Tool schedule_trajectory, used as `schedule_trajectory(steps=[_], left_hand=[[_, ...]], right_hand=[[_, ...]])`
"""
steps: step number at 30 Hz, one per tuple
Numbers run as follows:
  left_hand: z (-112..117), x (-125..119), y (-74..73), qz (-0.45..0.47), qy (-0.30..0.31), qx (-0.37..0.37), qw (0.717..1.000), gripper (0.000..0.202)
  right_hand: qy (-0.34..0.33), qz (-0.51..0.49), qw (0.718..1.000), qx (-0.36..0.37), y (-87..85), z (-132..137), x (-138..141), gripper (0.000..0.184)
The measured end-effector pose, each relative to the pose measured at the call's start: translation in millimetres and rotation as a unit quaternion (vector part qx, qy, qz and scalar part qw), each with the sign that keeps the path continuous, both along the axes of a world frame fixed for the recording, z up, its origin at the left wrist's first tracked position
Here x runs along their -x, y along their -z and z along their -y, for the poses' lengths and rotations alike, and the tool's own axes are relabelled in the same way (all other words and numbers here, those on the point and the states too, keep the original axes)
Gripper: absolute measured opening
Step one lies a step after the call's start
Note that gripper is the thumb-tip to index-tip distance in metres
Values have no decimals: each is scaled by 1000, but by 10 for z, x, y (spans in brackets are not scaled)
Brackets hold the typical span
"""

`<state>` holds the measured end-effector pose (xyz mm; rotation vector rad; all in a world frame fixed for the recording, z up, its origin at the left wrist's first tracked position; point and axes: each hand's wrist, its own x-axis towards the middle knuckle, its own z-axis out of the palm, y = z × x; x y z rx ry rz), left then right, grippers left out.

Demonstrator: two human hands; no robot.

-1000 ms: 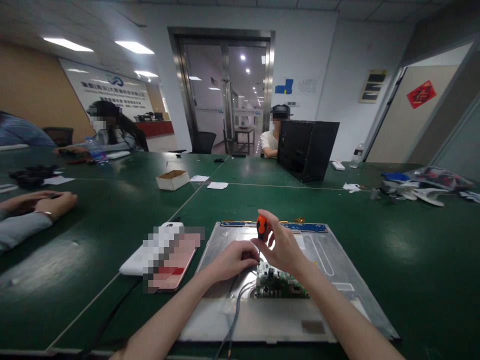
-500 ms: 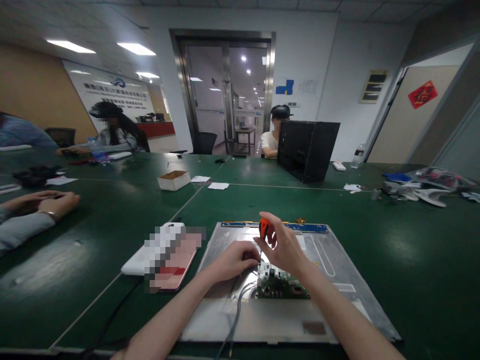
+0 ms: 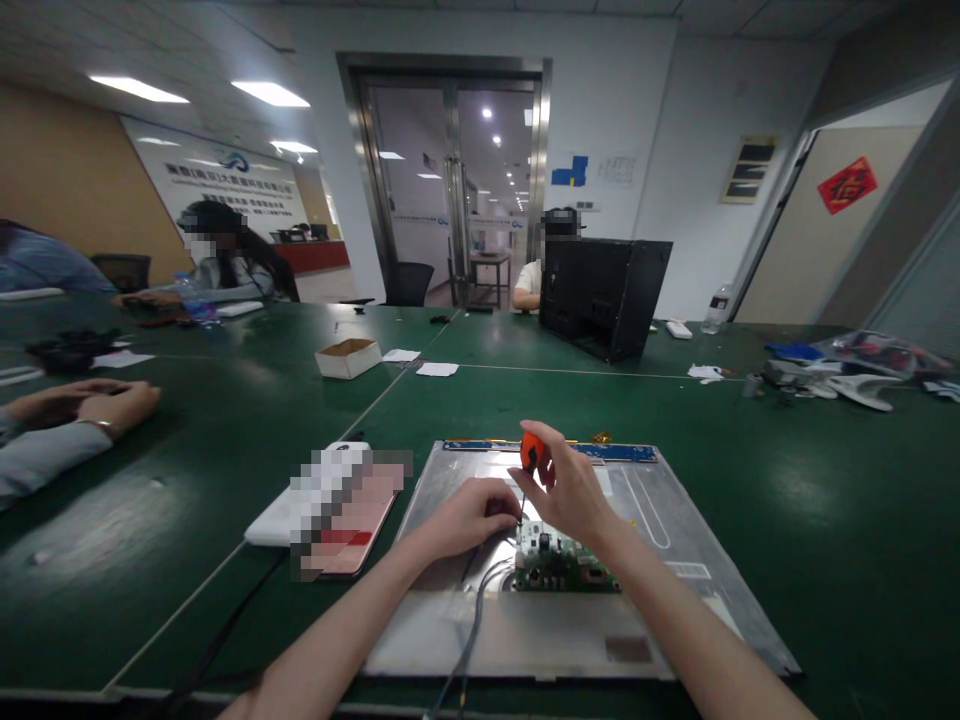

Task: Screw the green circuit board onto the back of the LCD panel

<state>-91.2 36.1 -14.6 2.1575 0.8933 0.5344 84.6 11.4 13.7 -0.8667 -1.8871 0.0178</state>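
Note:
My right hand (image 3: 568, 492) grips the orange-and-black handle of a screwdriver (image 3: 531, 452). The tool stands nearly upright, its thin shaft pointing down at the upper left corner of a green circuit board (image 3: 555, 568). Beside the tip is my left hand (image 3: 474, 514), thumb and fingers closed in a pinch; whatever is between them is too small to make out. Both hands are over a flat metal display panel (image 3: 555, 635), which carries the board. Dark cables (image 3: 477, 625) run from the board's left side toward the front edge. The exact contact at the screwdriver's tip is hidden.
Left of the panel lie a white object (image 3: 274, 520) and a pink phone (image 3: 360, 540), partly blurred. A small open box (image 3: 349, 360) sits farther back. Across the green table (image 3: 795, 480), a person handles a black case (image 3: 604, 300). Another person's hands (image 3: 112, 408) rest at left.
My hands and the screwdriver keep almost the same pose at the board's corner. Across the table, the black case has shifted slightly left.

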Motion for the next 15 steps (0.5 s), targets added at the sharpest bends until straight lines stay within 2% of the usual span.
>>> schedule_trajectory(steps=[8, 15], left_hand=[[-32, 8, 56, 13, 11, 10, 1000, 12], [-24, 3, 48, 6, -1, 13, 1000, 9]], right_hand=[[-48, 12, 999, 17, -28, 48, -12, 54], [6, 12, 1000, -19, -18, 26, 16, 42]])
